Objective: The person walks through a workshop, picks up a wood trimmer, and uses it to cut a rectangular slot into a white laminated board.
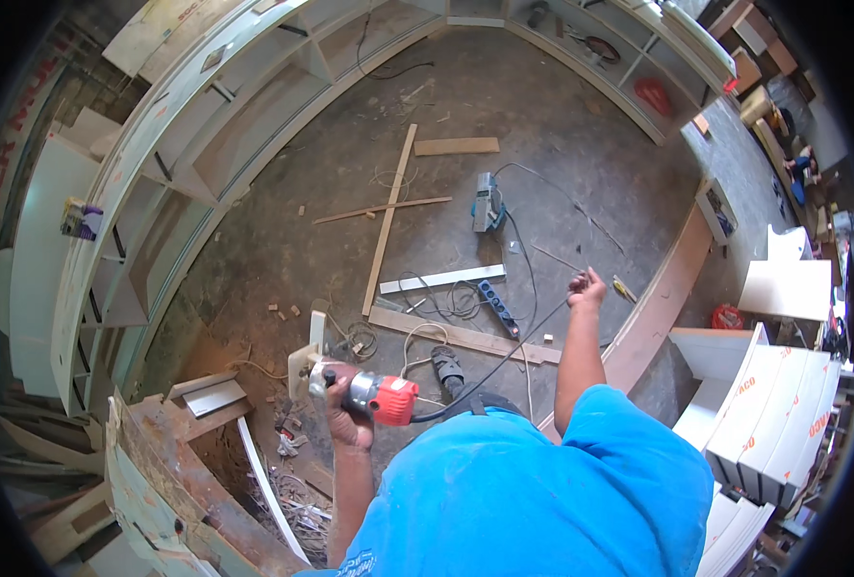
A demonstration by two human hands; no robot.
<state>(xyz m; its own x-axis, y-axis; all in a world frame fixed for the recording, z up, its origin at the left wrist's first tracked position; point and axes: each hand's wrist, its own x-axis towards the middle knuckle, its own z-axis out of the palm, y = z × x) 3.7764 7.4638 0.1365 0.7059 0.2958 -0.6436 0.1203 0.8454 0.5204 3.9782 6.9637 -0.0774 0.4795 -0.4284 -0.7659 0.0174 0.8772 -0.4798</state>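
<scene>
My left hand (350, 423) is wrapped round a trim router (381, 396) with a red motor cap, a silver body and a pale flat base. The router lies tilted on its side in the air, base toward the left. From its red end a dark power cord (494, 370) runs up to my right hand (586, 287), whose fingers are closed on it. A short length of cord sticks out beyond that hand toward the upper left. Below lies a blue power strip (497, 308) on the floor, among loose cables.
A grey-blue power tool (488, 204) rests on the concrete floor. Wooden strips (393, 221) and a white strip (443, 279) lie nearby. A long curved cabinet frame (283, 115) encloses the far side. A dusty wooden frame (172, 462) with scraps stands at left, white panels (768, 413) at right.
</scene>
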